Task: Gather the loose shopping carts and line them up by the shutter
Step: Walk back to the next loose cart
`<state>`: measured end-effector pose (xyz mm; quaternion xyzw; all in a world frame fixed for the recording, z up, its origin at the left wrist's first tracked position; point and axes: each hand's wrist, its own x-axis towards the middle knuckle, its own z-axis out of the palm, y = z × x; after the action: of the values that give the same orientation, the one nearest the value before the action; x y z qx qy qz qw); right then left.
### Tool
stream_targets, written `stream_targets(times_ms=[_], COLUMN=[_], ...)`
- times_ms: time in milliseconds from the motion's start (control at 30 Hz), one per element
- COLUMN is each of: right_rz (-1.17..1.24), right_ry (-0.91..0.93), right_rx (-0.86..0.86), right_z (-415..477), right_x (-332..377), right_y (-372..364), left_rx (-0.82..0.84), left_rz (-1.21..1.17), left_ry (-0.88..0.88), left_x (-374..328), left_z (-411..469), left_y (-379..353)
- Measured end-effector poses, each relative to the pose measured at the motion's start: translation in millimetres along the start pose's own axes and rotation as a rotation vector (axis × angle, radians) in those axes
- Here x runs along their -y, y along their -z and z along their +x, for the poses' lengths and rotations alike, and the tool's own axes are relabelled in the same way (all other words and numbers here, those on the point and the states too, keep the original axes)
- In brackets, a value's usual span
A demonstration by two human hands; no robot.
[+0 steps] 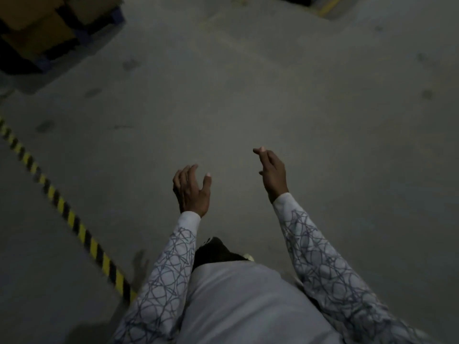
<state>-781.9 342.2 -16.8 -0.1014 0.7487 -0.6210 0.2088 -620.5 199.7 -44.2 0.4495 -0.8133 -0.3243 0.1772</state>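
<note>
A dim concrete floor (248, 95) is seen from above, and it fills most of the head view. It is grey and matt, and it is marked with dark stains (130, 64), scattered mostly toward the left and the far right. A strip of yellow-and-black tape (74, 222) is laid across the floor on the left, running diagonally from the left edge down toward the person's body. At the top left, brown boxes (37, 28) are stacked on a blue pallet (116, 17), well apart from the hands. A short yellow line (329, 6) is painted on the floor at the top right, beside a dark area that cannot be made out.

Both hands are held out in front of the body, above bare floor and apart from each other. The left hand (191, 192) is seen from its back, with the fingers loosely curled and the thumb spread away from them; nothing is held in it. The right hand (272, 173) is turned edge-on, its fingers loosely bent (the picture is soft here), and nothing is gripped by it either. White sleeves (169, 264) with a dark scribbled pattern are worn to the wrists. A dark shoe (213, 249) is seen between the arms, just above a pale garment.

No cart or shutter is caught in this view, so their place cannot be told.
</note>
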Motion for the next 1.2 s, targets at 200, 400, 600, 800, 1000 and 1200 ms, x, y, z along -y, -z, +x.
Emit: stream_targets(times_ms=[200, 400, 600, 800, 1000, 1200], right_rz=[0.084, 0.132, 0.178, 0.199, 0.281, 0.377], right_ry=[-0.083, -0.093, -0.073, -0.102, -0.191, -0.215], right_rx=[-0.207, -0.367, -0.585, -0.781, -0.921, -1.041], right_z=[64, 166, 267, 322, 367, 429], right_x=[18, 38, 80, 104, 89, 63], right_y=[55, 87, 127, 182, 247, 342], left_rx=[0.167, 0.262, 0.479, 0.649, 0.816, 0.900], left_rz=[0.008, -0.068, -0.103, -0.149, -0.189, -0.242], left_ry=[-0.142, -0.232, -0.401, -0.557, -0.634, -0.726], left_x=[-59, -127, -228, -324, -421, -532], left_z=[70, 178, 286, 338, 360, 371], left_y=[-80, -155, -211, -262, -333, -423])
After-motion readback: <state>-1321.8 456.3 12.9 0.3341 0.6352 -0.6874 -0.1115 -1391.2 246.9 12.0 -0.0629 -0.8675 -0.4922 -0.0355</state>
